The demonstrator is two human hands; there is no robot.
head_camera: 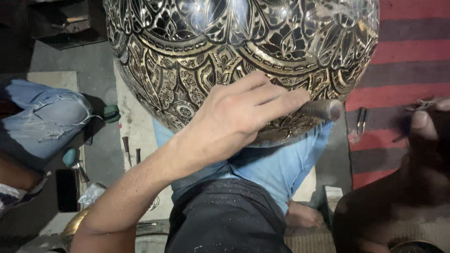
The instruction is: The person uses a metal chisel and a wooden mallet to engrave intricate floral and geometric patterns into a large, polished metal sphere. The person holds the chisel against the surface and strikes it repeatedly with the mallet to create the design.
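Red-striped rug (pixel 408 51) behind; left hand (pixel 234 117) pinches a steel punch (pixel 323 109) against the engraved brass vessel (pixel 225 51).

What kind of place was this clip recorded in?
Probably a metal-engraving craft workshop, worked seated on the floor. A large ornately engraved metal vessel rests on the person's lap, the left hand holds a chisel-like punch against it, and small hand tools lie on the floor beside a striped mat.

The left hand (pixel 234 117) reaches forward from a bare forearm, fingers curled in a closed grip. The right hand (pixel 429 124) sits blurred at the frame's edge, its grip unclear.
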